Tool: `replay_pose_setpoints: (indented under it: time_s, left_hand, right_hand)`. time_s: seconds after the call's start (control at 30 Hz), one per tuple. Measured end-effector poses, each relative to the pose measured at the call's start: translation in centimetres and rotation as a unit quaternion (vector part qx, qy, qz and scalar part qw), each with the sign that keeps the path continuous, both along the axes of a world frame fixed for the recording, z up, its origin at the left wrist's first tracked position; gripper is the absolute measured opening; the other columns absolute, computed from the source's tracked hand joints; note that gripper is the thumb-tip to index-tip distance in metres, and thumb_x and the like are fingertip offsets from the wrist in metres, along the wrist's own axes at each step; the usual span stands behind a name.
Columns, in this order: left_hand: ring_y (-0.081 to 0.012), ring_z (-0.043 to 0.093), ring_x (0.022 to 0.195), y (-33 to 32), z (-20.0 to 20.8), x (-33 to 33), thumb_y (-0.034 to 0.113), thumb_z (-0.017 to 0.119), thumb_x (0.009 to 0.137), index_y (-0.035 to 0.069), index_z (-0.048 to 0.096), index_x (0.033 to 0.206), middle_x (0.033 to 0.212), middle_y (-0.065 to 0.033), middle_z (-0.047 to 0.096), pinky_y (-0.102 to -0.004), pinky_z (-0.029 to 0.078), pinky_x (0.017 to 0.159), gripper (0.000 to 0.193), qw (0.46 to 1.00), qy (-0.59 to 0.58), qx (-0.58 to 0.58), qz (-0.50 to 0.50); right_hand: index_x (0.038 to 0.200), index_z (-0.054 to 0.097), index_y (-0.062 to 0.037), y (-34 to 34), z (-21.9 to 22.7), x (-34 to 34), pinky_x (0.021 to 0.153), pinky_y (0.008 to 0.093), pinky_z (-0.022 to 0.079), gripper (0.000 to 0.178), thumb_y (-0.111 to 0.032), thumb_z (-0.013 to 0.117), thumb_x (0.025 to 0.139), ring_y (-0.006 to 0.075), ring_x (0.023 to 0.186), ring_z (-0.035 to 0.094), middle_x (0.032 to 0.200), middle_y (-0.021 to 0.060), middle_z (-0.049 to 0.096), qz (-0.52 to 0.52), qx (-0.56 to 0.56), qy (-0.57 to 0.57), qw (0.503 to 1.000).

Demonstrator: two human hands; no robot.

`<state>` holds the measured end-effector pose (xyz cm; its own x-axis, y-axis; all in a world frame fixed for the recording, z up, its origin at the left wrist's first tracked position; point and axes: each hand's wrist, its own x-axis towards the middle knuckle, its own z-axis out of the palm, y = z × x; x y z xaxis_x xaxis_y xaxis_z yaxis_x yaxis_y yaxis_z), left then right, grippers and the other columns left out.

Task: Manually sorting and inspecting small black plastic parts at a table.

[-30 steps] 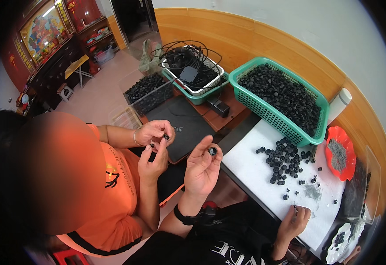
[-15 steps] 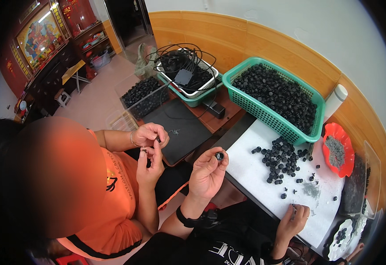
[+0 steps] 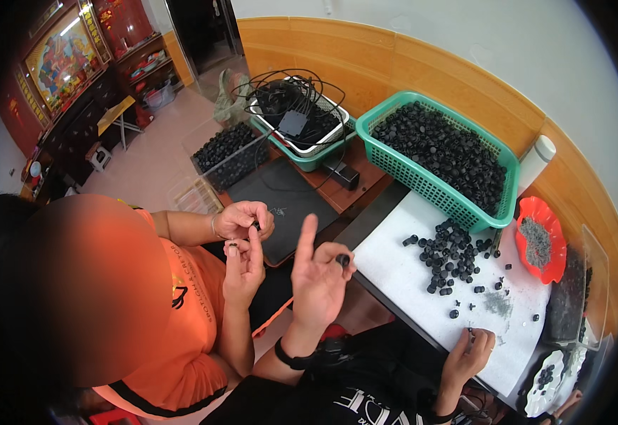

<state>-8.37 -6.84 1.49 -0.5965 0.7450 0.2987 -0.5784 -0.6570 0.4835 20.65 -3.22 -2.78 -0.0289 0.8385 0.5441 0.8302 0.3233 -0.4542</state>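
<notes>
Raised over the near left edge of the white mat (image 3: 387, 276), my left hand (image 3: 318, 287) grips a small round black plastic cap (image 3: 342, 260) with its bent fingers; its index finger points straight up. My right hand (image 3: 468, 358) rests on the mat's near edge, fingers pinched on a small dark piece (image 3: 470, 331) whose kind I cannot make out. Loose black caps (image 3: 454, 258) lie piled in the middle of the mat, with a few scattered nearer my right hand. Beside them is a small spread of fine grey metal bits (image 3: 498, 304).
Behind the mat stands a green basket (image 3: 422, 198) full of black parts. A red dish (image 3: 558, 273) of grey bits and a white bottle (image 3: 538, 159) are at the right. Close on my left, a co-worker in orange (image 3: 196, 283) handles small parts.
My left hand has turned and shifted slightly left; its index finger has straightened upward, and the cap sits lower among the other fingers. My right hand has barely moved.
</notes>
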Motion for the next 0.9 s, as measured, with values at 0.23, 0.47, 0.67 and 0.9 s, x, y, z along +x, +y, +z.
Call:
replay_pose_setpoints:
  time_s: [0.23, 0.47, 0.67, 0.9]
  left_hand:
    - [-0.0085, 0.059, 0.08, -4.4, 0.0, -3.4, -0.012, 0.061, 0.084, 0.006, 0.0, 0.157, 0.094, -0.0088, 0.063, -0.0196, 0.047, 0.073, 0.097, 0.885, 0.31, -0.287, 0.198]
    - [-0.0095, 0.059, 0.074, -3.9, 0.5, -5.1, -0.01, 0.065, 0.084, 0.003, 0.0, 0.156, 0.084, -0.0073, 0.063, -0.0196, 0.047, 0.07, 0.098, 0.848, 0.318, -0.359, 0.226]
    - [-0.0095, 0.06, 0.074, -3.3, 0.0, -6.2, -0.009, 0.066, 0.084, 0.002, 0.003, 0.156, 0.084, -0.0076, 0.064, -0.0196, 0.048, 0.068, 0.097, 0.857, 0.299, -0.362, 0.213]
    - [-0.0107, 0.063, 0.079, -3.1, 1.0, -2.9, -0.008, 0.066, 0.084, -0.001, 0.028, 0.15, 0.094, -0.0076, 0.066, -0.0203, 0.049, 0.068, 0.077, 0.929, 0.222, -0.259, 0.144]
  right_hand:
    - [0.091, 0.056, 0.0052, 0.0, 0.0, 0.1, 0.071, 0.042, 0.045, 0.01, 0.003, 0.062, 0.085, 0.0364, 0.083, 0.055, 0.091, 0.0184, 0.054, 0.013, 0.0, -0.015, 1.0]
    - [0.091, 0.056, 0.0057, 0.1, -0.2, 0.3, 0.071, 0.0423, 0.045, 0.009, 0.003, 0.062, 0.085, 0.0374, 0.083, 0.055, 0.092, 0.0191, 0.053, 0.016, 0.0, -0.02, 1.0]
    - [0.091, 0.055, 0.0057, 0.0, -0.3, 0.3, 0.07, 0.0415, 0.045, 0.009, 0.003, 0.061, 0.085, 0.0371, 0.083, 0.055, 0.092, 0.0192, 0.053, 0.013, 0.005, -0.033, 0.999]
    - [0.09, 0.055, 0.0059, 0.0, -0.1, 0.2, 0.069, 0.0414, 0.044, 0.009, 0.004, 0.061, 0.085, 0.0367, 0.083, 0.055, 0.091, 0.0188, 0.052, 0.017, 0.005, -0.031, 0.999]
